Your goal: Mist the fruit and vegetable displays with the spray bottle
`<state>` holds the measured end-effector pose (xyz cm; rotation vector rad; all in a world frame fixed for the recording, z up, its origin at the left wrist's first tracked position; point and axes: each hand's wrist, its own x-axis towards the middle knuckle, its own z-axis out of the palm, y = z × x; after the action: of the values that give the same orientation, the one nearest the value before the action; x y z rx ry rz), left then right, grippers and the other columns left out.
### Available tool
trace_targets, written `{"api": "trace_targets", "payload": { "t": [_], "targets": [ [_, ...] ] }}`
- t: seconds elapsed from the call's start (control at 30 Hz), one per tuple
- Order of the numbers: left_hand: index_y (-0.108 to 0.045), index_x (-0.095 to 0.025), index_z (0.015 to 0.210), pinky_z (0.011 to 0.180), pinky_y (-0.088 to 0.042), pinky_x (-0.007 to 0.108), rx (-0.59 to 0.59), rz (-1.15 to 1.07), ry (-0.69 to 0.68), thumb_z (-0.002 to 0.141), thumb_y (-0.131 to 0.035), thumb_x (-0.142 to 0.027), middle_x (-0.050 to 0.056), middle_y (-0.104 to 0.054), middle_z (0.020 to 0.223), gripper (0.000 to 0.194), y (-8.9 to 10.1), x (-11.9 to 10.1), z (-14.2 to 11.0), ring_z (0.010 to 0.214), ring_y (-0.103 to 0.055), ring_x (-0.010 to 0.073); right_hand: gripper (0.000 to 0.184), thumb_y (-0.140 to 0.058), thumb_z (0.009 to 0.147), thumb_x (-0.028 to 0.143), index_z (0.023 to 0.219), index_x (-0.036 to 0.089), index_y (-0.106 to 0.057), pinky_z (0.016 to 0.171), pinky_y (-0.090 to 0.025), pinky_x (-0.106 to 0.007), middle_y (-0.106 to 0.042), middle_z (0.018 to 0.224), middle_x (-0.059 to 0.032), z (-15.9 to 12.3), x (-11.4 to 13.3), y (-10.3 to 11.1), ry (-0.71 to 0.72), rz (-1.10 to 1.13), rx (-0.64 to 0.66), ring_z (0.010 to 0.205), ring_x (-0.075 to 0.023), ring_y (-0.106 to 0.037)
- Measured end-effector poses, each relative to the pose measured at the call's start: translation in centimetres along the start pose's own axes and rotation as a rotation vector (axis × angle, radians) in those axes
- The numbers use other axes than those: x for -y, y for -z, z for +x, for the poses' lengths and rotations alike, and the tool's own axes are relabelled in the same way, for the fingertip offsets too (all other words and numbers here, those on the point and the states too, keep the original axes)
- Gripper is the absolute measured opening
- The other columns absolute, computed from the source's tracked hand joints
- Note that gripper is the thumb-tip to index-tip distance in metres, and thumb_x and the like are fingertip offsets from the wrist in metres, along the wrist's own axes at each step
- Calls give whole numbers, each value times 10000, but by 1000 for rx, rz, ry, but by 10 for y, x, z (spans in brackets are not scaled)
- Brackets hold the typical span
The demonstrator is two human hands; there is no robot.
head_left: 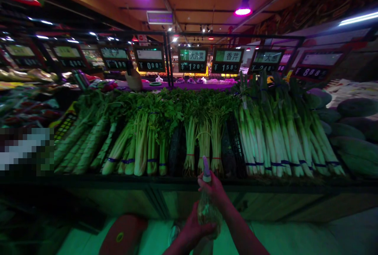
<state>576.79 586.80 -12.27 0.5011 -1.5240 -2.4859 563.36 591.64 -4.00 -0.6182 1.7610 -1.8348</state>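
A clear spray bottle (209, 208) with a pale spray head is held upright in front of the vegetable stand. My left hand (195, 226) wraps round the lower body of the bottle. Around its neck, just under the spray head, my right hand (215, 190) is closed. Straight behind the spray head are thin celery bunches (203, 137) tied with red bands. Thicker celery (141, 141) with blue bands lies to their left. On the right, long scallions (277, 141) are bundled with blue bands.
Leafy stalks with ringed stems (88, 141) lie farther left, and large green melons (354, 154) are piled at the right. Price signs (192, 60) hang above. A reddish-brown stool (122, 235) stands on the floor by the wooden cabinet front (277, 204).
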Motion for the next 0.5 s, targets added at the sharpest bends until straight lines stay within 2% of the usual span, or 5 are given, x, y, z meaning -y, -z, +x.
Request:
{"api": "trace_targets", "payload": {
  "t": [0.07, 0.13, 0.23, 0.37, 0.5],
  "targets": [
    [-600, -211, 1322, 1004, -564, 513, -81, 57, -42, 496, -1004, -718, 163, -777, 1202, 1050, 13, -6, -13, 1178, -726, 419, 503, -842, 731, 605, 967, 223, -616, 694, -587, -336, -678, 867, -12, 7, 0, -23, 0, -66, 124, 740, -188, -661],
    [-629, -217, 1267, 1032, -567, 515, -208, 142, -71, 487, -997, -729, 159, -779, 1185, 1003, 25, -13, -22, 1187, -719, 431, 453, -833, 746, 539, 984, 222, -612, 711, -566, -319, -669, 870, -2, 12, -1, -42, 0, -145, 226, 755, -179, -653],
    [-682, -243, 1161, 1086, -559, 515, -329, 234, -74, 490, -1021, -657, 125, -785, 1160, 859, 37, -24, -26, 1229, -701, 441, 458, -830, 733, 506, 1020, 221, -616, 725, -553, -318, -683, 930, -15, 19, -1, -60, 11, -187, 296, 795, -188, -665],
    [-677, -227, 1195, 1074, -572, 540, -256, 133, -68, 444, -1029, -702, 136, -793, 1154, 956, 32, -35, -20, 1229, -714, 450, 469, -818, 752, 561, 1004, 218, -620, 715, -589, -347, -692, 896, -19, 25, 1, -59, 22, -99, 243, 765, -199, -680],
    [-639, -216, 1288, 1086, -557, 551, -85, -4, -62, 491, -1047, -649, 162, -785, 1230, 995, 10, -39, -8, 1255, -717, 442, 582, -834, 704, 713, 940, 228, -616, 672, -621, -361, -673, 831, -6, 24, 12, -28, 25, 0, 82, 682, -183, -663]
  ]
}}
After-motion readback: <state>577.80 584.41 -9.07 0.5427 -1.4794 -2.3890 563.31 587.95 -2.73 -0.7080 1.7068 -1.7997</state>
